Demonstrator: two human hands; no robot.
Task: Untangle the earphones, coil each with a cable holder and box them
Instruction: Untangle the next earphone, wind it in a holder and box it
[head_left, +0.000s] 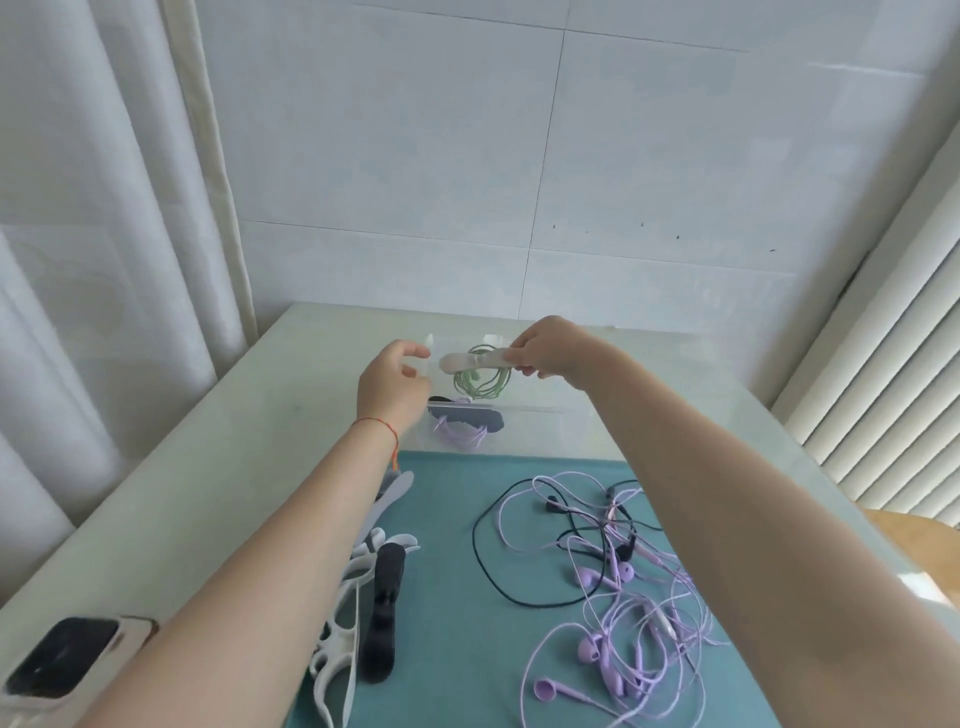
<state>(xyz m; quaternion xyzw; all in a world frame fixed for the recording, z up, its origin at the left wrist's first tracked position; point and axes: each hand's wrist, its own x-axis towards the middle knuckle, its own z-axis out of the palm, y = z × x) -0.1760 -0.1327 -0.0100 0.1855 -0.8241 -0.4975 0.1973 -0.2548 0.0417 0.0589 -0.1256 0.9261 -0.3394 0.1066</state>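
Boxing step: right hand (540, 351) pinches holder-wrapped green earphones (480, 376) over clear box (524, 423); left hand (392, 387) loosely curled, empty (steadying?). Next: lower, release.

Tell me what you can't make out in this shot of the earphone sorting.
All in the head view:
- Clear box: transparent, so its walls barely show; whether the left hand touches it is unclear.
- Green earphones on the holder in the right hand: fingers hide the holder's end.
- Boxed purple coil: blurred behind plastic.
- Spare cable holders: the left forearm covers some; count unclear.
- Purple and black tangle: cut off by the bottom edge.
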